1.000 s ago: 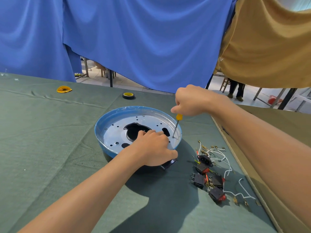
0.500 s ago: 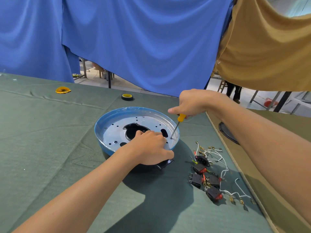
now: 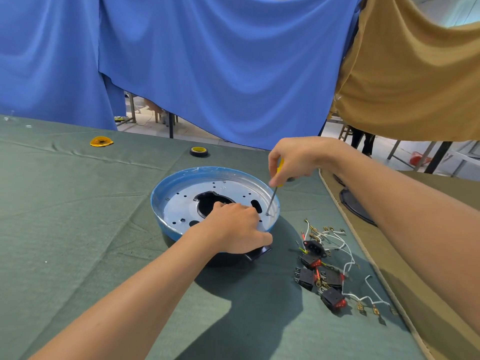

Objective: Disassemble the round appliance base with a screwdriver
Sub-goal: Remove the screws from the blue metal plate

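The round appliance base (image 3: 181, 201) lies upside down on the green cloth, with a blue rim, a silver perforated plate and a black central opening. My left hand (image 3: 235, 229) presses on its near right edge, thumb over the rim above a black tab. My right hand (image 3: 293, 159) grips a yellow-handled screwdriver (image 3: 273, 197). Its thin metal shaft slants down, tip resting on a screw at the plate's right edge, just beyond my left fingers.
Black rocker switches with red buttons and white wires (image 3: 324, 268) lie right of the base. A tape roll (image 3: 198, 151) and a yellow disc (image 3: 101, 141) sit farther back. A dark round part (image 3: 355, 206) rests on the tan surface at right. Blue and tan curtains hang behind.
The camera has shifted slightly. My right hand has turned on the screwdriver handle, with the tip staying on the same screw. My left hand keeps its hold on the base.
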`<action>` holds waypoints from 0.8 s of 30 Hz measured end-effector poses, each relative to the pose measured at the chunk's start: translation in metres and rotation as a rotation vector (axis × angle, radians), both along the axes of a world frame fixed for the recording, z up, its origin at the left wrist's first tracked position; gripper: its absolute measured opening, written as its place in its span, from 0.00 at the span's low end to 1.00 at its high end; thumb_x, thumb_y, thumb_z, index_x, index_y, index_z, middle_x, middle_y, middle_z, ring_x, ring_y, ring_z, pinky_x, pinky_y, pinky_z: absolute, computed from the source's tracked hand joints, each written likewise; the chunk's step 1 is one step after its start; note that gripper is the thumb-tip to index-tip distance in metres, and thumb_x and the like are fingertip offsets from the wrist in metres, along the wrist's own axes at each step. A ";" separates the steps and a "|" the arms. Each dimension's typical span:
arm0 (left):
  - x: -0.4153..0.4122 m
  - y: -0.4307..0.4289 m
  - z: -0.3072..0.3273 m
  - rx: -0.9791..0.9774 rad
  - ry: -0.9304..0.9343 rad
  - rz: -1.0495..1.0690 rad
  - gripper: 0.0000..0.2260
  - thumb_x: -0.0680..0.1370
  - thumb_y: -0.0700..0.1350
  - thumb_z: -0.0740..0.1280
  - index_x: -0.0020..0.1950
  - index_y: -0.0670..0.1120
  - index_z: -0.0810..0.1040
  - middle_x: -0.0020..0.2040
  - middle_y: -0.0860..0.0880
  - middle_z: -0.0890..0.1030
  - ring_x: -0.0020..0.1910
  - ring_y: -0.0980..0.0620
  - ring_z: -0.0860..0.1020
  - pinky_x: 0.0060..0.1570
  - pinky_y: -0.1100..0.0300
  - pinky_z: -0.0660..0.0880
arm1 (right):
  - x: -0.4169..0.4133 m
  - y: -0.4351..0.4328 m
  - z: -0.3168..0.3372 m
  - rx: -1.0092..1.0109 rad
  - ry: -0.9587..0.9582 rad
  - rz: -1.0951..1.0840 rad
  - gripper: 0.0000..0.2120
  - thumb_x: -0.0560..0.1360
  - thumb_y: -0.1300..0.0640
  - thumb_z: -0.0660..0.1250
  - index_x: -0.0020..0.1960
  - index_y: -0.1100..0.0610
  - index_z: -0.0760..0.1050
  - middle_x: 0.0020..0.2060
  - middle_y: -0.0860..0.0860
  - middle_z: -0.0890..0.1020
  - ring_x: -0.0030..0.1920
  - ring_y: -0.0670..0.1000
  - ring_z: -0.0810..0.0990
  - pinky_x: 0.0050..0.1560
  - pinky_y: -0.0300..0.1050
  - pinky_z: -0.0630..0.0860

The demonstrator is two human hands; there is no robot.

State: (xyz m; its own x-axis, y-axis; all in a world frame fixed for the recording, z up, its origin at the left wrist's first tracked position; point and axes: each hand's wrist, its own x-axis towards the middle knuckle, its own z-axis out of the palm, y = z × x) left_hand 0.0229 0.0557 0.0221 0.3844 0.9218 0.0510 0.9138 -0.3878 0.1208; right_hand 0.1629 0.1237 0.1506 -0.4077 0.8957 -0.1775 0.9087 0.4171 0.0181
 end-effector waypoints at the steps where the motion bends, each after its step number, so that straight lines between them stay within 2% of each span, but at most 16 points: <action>1: 0.000 0.001 0.000 -0.002 -0.004 -0.001 0.26 0.68 0.63 0.52 0.46 0.45 0.77 0.46 0.48 0.76 0.49 0.43 0.74 0.47 0.49 0.63 | -0.001 -0.001 -0.001 0.016 -0.034 -0.026 0.22 0.73 0.38 0.66 0.37 0.57 0.79 0.28 0.52 0.78 0.27 0.50 0.72 0.26 0.38 0.69; 2: 0.000 0.001 0.000 -0.006 -0.005 -0.002 0.26 0.69 0.63 0.52 0.47 0.45 0.78 0.46 0.48 0.76 0.49 0.44 0.74 0.47 0.49 0.63 | -0.002 -0.002 -0.001 0.034 -0.053 -0.061 0.27 0.74 0.35 0.62 0.34 0.59 0.78 0.25 0.51 0.77 0.24 0.49 0.71 0.25 0.38 0.67; 3: -0.001 0.001 0.000 -0.012 -0.005 -0.001 0.26 0.69 0.63 0.52 0.48 0.45 0.78 0.47 0.48 0.77 0.50 0.44 0.74 0.47 0.49 0.63 | -0.003 -0.003 -0.001 0.054 -0.059 -0.079 0.29 0.76 0.36 0.59 0.31 0.59 0.78 0.21 0.49 0.75 0.22 0.49 0.69 0.24 0.38 0.66; 5: -0.002 0.002 -0.001 -0.019 -0.009 0.006 0.26 0.70 0.63 0.53 0.49 0.44 0.78 0.47 0.47 0.77 0.50 0.44 0.75 0.47 0.50 0.63 | -0.005 -0.002 -0.003 0.101 -0.072 -0.074 0.23 0.77 0.45 0.62 0.28 0.57 0.77 0.19 0.47 0.73 0.23 0.48 0.69 0.25 0.39 0.66; 7: -0.003 0.001 0.000 -0.020 -0.021 0.014 0.24 0.72 0.62 0.55 0.49 0.44 0.78 0.48 0.47 0.77 0.50 0.43 0.74 0.46 0.50 0.64 | -0.006 -0.005 -0.003 0.139 -0.053 -0.042 0.18 0.74 0.49 0.67 0.28 0.55 0.76 0.22 0.48 0.74 0.27 0.49 0.70 0.28 0.40 0.66; 9: -0.001 -0.001 0.001 -0.012 -0.042 0.014 0.21 0.74 0.60 0.58 0.48 0.44 0.78 0.48 0.47 0.76 0.49 0.43 0.74 0.46 0.50 0.65 | -0.007 -0.007 -0.001 0.121 -0.003 0.001 0.11 0.71 0.50 0.71 0.32 0.54 0.79 0.28 0.49 0.80 0.31 0.49 0.74 0.30 0.40 0.69; 11: 0.001 -0.006 0.003 0.019 -0.090 0.014 0.18 0.74 0.58 0.62 0.43 0.43 0.77 0.46 0.47 0.76 0.46 0.42 0.74 0.43 0.52 0.65 | -0.007 -0.008 0.001 0.062 0.053 0.030 0.05 0.69 0.51 0.74 0.37 0.51 0.81 0.36 0.52 0.83 0.35 0.50 0.76 0.34 0.41 0.72; 12: 0.001 -0.009 0.004 0.069 -0.102 -0.001 0.16 0.74 0.56 0.63 0.41 0.43 0.76 0.45 0.47 0.76 0.44 0.43 0.74 0.41 0.53 0.64 | -0.008 -0.008 0.001 0.041 0.077 0.032 0.04 0.69 0.51 0.74 0.38 0.51 0.82 0.38 0.54 0.84 0.36 0.51 0.76 0.35 0.42 0.73; 13: 0.001 -0.012 0.005 0.149 -0.090 -0.035 0.14 0.75 0.55 0.64 0.39 0.44 0.76 0.45 0.48 0.77 0.43 0.44 0.74 0.40 0.54 0.64 | -0.008 -0.006 -0.001 0.041 0.088 0.027 0.07 0.70 0.48 0.73 0.39 0.51 0.81 0.38 0.55 0.84 0.35 0.51 0.76 0.34 0.42 0.73; 15: 0.001 -0.019 0.005 0.322 -0.044 -0.110 0.12 0.76 0.52 0.63 0.41 0.46 0.79 0.45 0.50 0.78 0.42 0.46 0.75 0.42 0.53 0.69 | -0.009 -0.004 -0.004 0.102 0.047 0.007 0.20 0.72 0.39 0.67 0.35 0.56 0.78 0.31 0.54 0.81 0.30 0.51 0.74 0.31 0.42 0.71; 17: 0.002 -0.023 0.005 0.436 0.024 -0.143 0.13 0.78 0.51 0.61 0.41 0.44 0.79 0.41 0.50 0.79 0.40 0.44 0.76 0.43 0.55 0.70 | -0.009 -0.004 -0.006 0.198 0.039 -0.034 0.28 0.74 0.35 0.62 0.28 0.58 0.71 0.23 0.51 0.72 0.26 0.51 0.68 0.28 0.41 0.65; 18: 0.002 -0.024 0.005 0.481 0.064 -0.155 0.14 0.78 0.51 0.61 0.40 0.44 0.77 0.39 0.49 0.78 0.39 0.44 0.76 0.41 0.56 0.68 | -0.009 -0.003 -0.007 0.221 0.052 -0.040 0.28 0.74 0.37 0.63 0.27 0.58 0.69 0.23 0.50 0.69 0.26 0.51 0.67 0.28 0.42 0.63; 20: 0.004 -0.027 0.008 0.559 0.153 -0.189 0.13 0.77 0.51 0.63 0.36 0.46 0.75 0.36 0.49 0.78 0.36 0.44 0.76 0.38 0.57 0.64 | -0.008 -0.003 -0.007 0.211 0.077 -0.022 0.20 0.72 0.43 0.69 0.31 0.58 0.74 0.26 0.51 0.73 0.30 0.52 0.70 0.29 0.42 0.65; 22: 0.004 -0.031 0.008 0.628 0.262 -0.204 0.13 0.69 0.51 0.72 0.29 0.47 0.75 0.29 0.51 0.77 0.29 0.46 0.76 0.33 0.59 0.66 | -0.007 -0.005 -0.005 0.176 0.107 -0.004 0.10 0.69 0.48 0.73 0.38 0.54 0.79 0.34 0.50 0.80 0.37 0.53 0.77 0.32 0.43 0.71; 24: 0.007 -0.035 -0.002 0.689 0.282 -0.151 0.12 0.62 0.47 0.77 0.27 0.48 0.74 0.26 0.51 0.73 0.26 0.48 0.73 0.30 0.60 0.69 | -0.006 -0.005 -0.004 0.140 0.126 0.012 0.09 0.67 0.50 0.76 0.40 0.51 0.78 0.39 0.51 0.82 0.41 0.54 0.80 0.35 0.44 0.75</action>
State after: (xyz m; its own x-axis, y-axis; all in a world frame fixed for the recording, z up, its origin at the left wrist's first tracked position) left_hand 0.0303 0.0202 0.0205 0.5878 0.6534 0.4771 0.8051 -0.4145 -0.4243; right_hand 0.1570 0.1182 0.1469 -0.4298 0.9029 0.0018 0.9023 0.4295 -0.0372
